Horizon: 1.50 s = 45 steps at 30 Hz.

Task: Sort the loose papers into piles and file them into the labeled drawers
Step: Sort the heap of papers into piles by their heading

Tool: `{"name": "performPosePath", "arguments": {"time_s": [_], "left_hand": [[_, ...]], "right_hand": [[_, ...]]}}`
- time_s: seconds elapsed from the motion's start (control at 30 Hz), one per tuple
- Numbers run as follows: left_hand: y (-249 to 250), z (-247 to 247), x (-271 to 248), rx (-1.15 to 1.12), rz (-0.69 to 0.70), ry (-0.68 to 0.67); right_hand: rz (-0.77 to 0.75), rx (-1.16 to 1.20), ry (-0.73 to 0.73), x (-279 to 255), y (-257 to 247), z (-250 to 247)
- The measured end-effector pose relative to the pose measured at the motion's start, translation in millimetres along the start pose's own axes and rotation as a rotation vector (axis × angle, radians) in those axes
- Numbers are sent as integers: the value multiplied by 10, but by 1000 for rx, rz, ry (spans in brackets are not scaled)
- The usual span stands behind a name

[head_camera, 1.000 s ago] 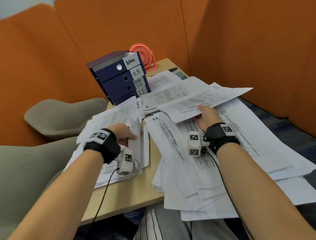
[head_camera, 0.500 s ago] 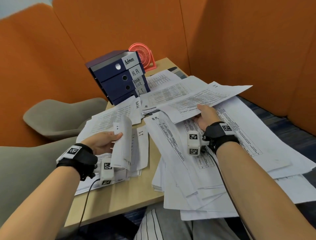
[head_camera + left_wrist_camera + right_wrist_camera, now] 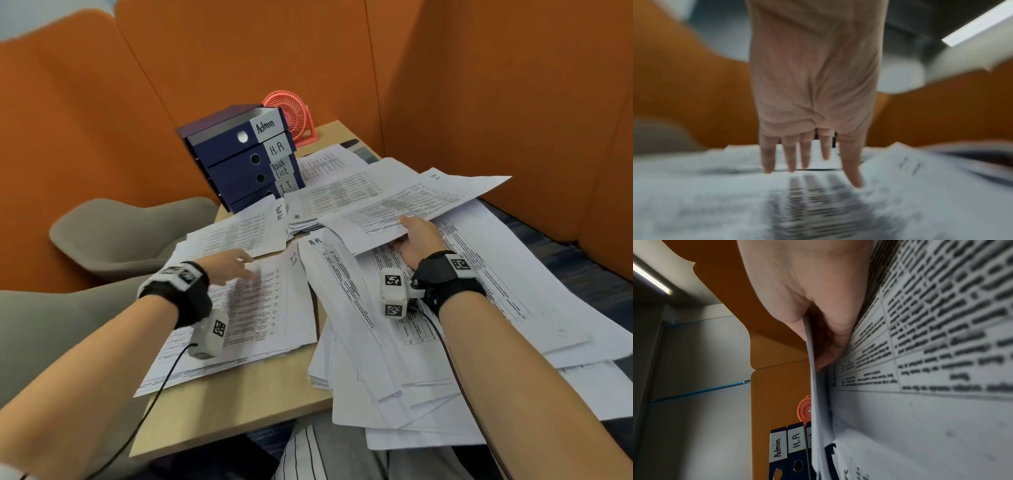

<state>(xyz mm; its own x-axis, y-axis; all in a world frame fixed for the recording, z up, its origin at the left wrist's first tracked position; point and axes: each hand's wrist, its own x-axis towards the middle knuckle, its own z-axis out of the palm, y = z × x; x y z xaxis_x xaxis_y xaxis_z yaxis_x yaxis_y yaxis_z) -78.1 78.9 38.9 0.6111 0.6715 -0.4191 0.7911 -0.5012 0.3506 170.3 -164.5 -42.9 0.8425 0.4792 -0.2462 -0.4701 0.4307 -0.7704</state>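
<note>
Papers (image 3: 445,342) are lying in overlapping heaps across the table (image 3: 274,387), most with their long axes running from the near edge toward the far right. Right hand (image 3: 416,240) is grasping one sheet (image 3: 411,205), thumb on top and fingers curled beneath, as the right wrist view confirms; this sheet is being held slightly raised above the right heap, its long axis running from near left to far right and its far corner pointing toward the orange partition (image 3: 513,85). Left hand (image 3: 227,265) is resting released, fingers straight and spread, on the left pile (image 3: 260,308), whose top sheet is marked "I.T" at its far right corner; the long axis of this pile is running from the near left toward that marked corner. Behind it a pile marked "Task list" (image 3: 239,231) is lying with its label end nearest the drawers (image 3: 239,161). A sheet marked "H.R" (image 3: 342,291) is topping the left edge of the right heap. The drawers, labelled Admin, H.R, Task list and I.T from top to bottom, are standing at the far left of the table, fronts facing near right. A pink fan (image 3: 291,116) is standing just behind them. Two grey chairs (image 3: 120,233) are standing left of the table.
</note>
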Motion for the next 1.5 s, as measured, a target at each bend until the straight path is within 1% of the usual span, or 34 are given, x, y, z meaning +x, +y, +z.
{"name": "performPosePath", "arguments": {"time_s": [0.03, 0.07, 0.1, 0.17, 0.3, 0.47, 0.53, 0.6, 0.7, 0.73, 0.8, 0.87, 0.93, 1.0, 1.13, 1.27, 1.3, 1.37, 1.4, 1.5], "left_hand": [[32, 10, 64, 256, 28, -18], [83, 40, 97, 413, 49, -59], [118, 70, 149, 477, 58, -100], [169, 93, 251, 526, 64, -122], [216, 80, 370, 629, 22, -95], [167, 46, 501, 663, 13, -108], [161, 48, 563, 743, 24, -107], [236, 70, 446, 778, 2, -135], [216, 83, 370, 653, 18, -163], [151, 73, 409, 614, 39, -143], [12, 39, 529, 618, 73, -75], [-44, 18, 513, 613, 60, -73], [-52, -1, 395, 539, 37, -98], [-110, -40, 382, 471, 26, -96], [-263, -121, 382, 436, 1, -86], [-347, -180, 301, 399, 58, -37], [-349, -245, 254, 377, 70, -1], [-301, -475, 73, 295, 111, 130], [-245, -616, -55, 213, 148, 210], [-107, -1014, -460, -160, 352, 418]], "right_hand": [[-1, -3, -3, 3, 0, -1], [0, -9, -3, 5, 1, 2], [1, -15, -1, 8, 6, 3], [0, -21, 8, 12, 12, 6], [-7, -22, -3, 31, 13, -1], [-4, -37, 6, 56, 29, -5], [6, -10, 7, 59, 17, -3], [21, 59, 9, 54, 13, -14], [26, 105, 6, 32, 13, -12], [23, 109, 5, 27, 19, -10], [26, 111, 3, 9, 18, -5], [30, 108, 8, -7, 4, -7], [43, 104, 21, -11, -11, -10], [47, 103, 25, -26, -22, -6], [44, 113, 22, -34, -20, -7], [44, 111, 27, -30, -26, -5], [44, 109, 26, -31, -26, -5], [45, 108, 27, -27, -29, -6], [43, 112, 26, -25, -28, -7], [30, 105, 23, -12, -21, -11]]}}
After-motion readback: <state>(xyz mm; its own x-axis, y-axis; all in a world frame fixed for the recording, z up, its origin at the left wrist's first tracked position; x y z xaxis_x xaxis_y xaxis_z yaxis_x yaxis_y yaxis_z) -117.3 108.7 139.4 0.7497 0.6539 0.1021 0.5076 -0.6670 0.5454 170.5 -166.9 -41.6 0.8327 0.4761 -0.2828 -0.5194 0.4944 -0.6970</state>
